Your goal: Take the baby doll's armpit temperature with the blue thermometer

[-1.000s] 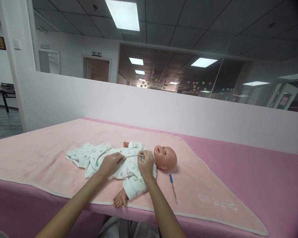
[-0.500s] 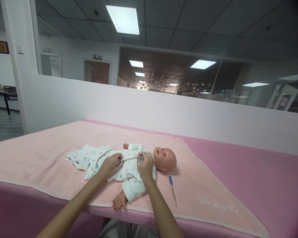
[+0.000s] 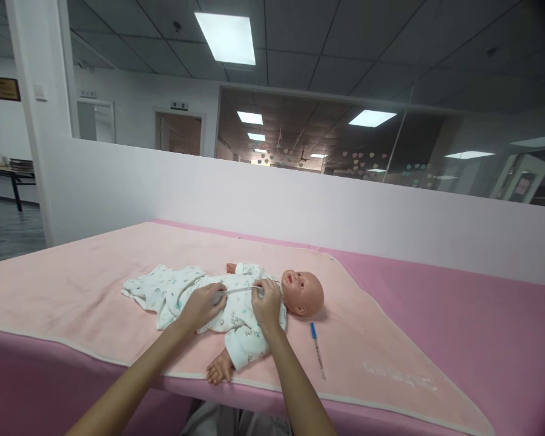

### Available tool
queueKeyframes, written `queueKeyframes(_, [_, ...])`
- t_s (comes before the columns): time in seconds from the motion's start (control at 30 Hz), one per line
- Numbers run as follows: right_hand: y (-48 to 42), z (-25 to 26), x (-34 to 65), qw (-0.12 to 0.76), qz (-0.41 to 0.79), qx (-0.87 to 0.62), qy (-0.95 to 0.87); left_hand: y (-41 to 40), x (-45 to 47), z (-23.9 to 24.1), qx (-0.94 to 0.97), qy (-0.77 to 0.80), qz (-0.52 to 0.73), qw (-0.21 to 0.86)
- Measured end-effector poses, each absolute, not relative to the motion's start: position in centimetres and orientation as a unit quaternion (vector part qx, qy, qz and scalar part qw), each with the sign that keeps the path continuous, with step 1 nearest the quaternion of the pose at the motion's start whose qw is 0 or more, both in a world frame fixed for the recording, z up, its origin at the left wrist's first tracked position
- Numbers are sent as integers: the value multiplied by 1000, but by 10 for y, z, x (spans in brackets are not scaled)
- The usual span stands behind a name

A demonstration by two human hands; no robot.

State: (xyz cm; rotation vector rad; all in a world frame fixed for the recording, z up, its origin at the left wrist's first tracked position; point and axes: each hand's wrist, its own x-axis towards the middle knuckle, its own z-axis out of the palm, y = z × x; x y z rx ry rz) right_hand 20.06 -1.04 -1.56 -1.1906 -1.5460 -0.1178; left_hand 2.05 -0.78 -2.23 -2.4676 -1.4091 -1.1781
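A baby doll (image 3: 302,292) in a white printed romper (image 3: 181,290) lies on its back on a light pink blanket (image 3: 95,284), head to the right. My left hand (image 3: 202,306) rests on the doll's belly, fingers pinched on one end of a thin white strip (image 3: 240,290). My right hand (image 3: 267,303) sits on the chest near the neck, pinching the strip's other end, so the strip is stretched between both hands. The doll's near arm and bare hand (image 3: 218,367) point toward me.
A blue-capped pen-like stick (image 3: 317,349) lies on the blanket right of the doll. The blanket covers a darker pink table (image 3: 481,315). A white partition wall (image 3: 300,206) runs behind the table, with glass above it.
My left hand has slid slightly away from my right hand along the doll's torso, so the thin strip between them is drawn out a little longer. The view shifted a little.
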Motion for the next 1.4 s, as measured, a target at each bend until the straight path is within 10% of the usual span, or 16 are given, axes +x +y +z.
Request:
queueKeyframes(0.57, [-8, -19, 202, 583, -72, -490, -645, -12, 23, -21, -796, -457, -397, 27])
queueKeyframes(0.93, [-93, -19, 248, 598, -126, -541, -577, 17, 45, 30, -708, -385, -551, -215])
queueKeyframes(1.4, [-138, -100, 330, 354, -167, -750, -533, 49, 93, 4, -852, -295, -324, -287])
